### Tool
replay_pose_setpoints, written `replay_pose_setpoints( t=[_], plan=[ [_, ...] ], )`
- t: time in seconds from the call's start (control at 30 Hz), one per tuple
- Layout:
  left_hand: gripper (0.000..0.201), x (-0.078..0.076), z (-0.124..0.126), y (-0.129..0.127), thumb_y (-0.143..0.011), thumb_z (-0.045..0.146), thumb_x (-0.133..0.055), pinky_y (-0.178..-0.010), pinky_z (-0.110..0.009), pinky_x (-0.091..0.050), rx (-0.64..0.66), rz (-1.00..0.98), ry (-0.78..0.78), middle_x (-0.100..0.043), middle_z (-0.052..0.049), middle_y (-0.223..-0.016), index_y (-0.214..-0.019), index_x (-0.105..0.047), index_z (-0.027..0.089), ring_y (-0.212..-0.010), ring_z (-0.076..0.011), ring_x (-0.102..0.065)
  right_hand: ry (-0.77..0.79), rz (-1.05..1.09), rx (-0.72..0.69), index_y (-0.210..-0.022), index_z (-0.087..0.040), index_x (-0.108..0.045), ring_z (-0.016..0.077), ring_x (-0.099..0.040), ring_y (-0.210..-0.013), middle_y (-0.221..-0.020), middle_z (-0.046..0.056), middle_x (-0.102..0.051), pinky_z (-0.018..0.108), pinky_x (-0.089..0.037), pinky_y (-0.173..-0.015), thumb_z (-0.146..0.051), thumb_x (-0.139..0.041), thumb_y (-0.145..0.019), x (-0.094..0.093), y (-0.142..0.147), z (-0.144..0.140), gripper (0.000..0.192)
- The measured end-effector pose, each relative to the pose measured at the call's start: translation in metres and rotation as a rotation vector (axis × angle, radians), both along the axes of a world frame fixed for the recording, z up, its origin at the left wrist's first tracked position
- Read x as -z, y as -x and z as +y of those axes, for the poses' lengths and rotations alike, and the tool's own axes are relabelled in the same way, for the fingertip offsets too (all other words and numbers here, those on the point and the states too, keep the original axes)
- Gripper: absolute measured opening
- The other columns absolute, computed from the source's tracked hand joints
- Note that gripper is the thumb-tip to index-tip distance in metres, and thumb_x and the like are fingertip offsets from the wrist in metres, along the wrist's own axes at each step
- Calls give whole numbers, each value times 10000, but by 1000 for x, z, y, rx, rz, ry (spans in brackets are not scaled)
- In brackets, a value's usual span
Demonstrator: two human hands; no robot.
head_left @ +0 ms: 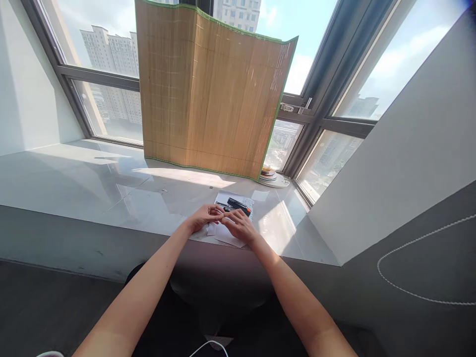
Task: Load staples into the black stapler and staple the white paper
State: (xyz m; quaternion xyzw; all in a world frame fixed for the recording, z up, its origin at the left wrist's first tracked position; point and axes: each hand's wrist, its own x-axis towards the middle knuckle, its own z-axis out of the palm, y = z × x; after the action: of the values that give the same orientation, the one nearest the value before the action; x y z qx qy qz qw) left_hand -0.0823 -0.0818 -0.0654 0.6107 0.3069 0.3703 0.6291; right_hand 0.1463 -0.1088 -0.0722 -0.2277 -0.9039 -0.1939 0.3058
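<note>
My left hand (206, 216) and my right hand (240, 225) meet over white paper near the sill's front edge. Thumb and fingers of the left are pinched together, and the right's curled fingertips touch them. Whatever lies between the fingertips is too small or hidden to make out. Just beyond the hands is a black stapler (238, 204) with an orange end and a metal strip beside it, partly covered by my fingers. Beneath them, the white paper (228, 235) reaches toward the front edge.
A bamboo mat (211, 94) with green edging stands against the window behind the glossy sill (92, 181). Stacked round plates or discs (273, 177) sit at its right foot. Sloping white wall bounds the right side, where a beaded cord (409, 243) hangs. A white cable (210, 343) shows below.
</note>
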Motion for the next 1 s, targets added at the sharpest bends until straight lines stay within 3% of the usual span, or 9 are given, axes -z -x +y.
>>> replay_pose_setpoints(
  t=[0.4, 0.5, 0.63, 0.7, 0.83, 0.93, 1.0],
  plan=[
    [451, 3, 2, 0, -762, 499, -896, -765, -287, -524, -20, 7, 5, -749, -73, -885, -1013, -735, 160, -813, -165, -694, -26, 46, 39, -1165, -246, -689, 208, -611, -1002, -1185, 63, -747, 375, -440, -894, -164, -515, -1060, 1, -4, -1, 219],
    [481, 6, 6, 0, -770, 552, -877, -750, -287, -522, -62, 6, 36, -742, -80, -892, -1007, -731, 160, -794, -160, -694, -51, 220, 133, -1138, -251, -701, 218, -620, -980, -1156, 72, -747, 388, -432, -901, -190, -544, -1053, 3, -13, 2, 188],
    [497, 10, 10, -1, -749, 566, -888, -745, -288, -519, -92, -3, 60, -724, -72, -889, -978, -727, 155, -761, -142, -671, -47, 613, 398, -1022, -234, -716, 246, -609, -968, -1048, 96, -737, 401, -443, -907, -265, -540, -1054, 2, -41, 24, 182],
    [495, 11, 11, -1, -751, 571, -883, -746, -287, -519, -90, -12, 65, -716, -67, -890, -967, -724, 155, -757, -137, -662, 32, 709, 535, -958, -218, -714, 255, -603, -980, -1002, 103, -723, 389, -459, -891, -275, -516, -1044, 1, -64, 41, 222],
    [478, 12, 12, 0, -775, 566, -866, -750, -279, -522, -81, -17, 82, -705, -59, -893, -973, -717, 157, -764, -132, -654, 340, 616, 775, -836, -184, -706, 239, -601, -883, -925, 112, -689, 337, -457, -786, -156, -508, -932, 5, -110, 73, 222],
    [460, 12, 13, 1, -793, 548, -859, -764, -272, -523, -84, -26, 87, -700, -56, -899, -989, -715, 157, -780, -129, -655, 472, 537, 842, -779, -160, -709, 228, -596, -812, -881, 132, -688, 345, -463, -795, -117, -529, -868, 12, -129, 85, 205],
    [457, 13, 14, 1, -800, 546, -852, -763, -271, -525, -83, -29, 83, -699, -60, -893, -992, -716, 154, -781, -131, -655, 514, 493, 829, -873, -142, -739, 239, -622, -901, -977, 157, -714, 357, -473, -884, -117, -521, -871, 17, -132, 90, 220]
  ],
)
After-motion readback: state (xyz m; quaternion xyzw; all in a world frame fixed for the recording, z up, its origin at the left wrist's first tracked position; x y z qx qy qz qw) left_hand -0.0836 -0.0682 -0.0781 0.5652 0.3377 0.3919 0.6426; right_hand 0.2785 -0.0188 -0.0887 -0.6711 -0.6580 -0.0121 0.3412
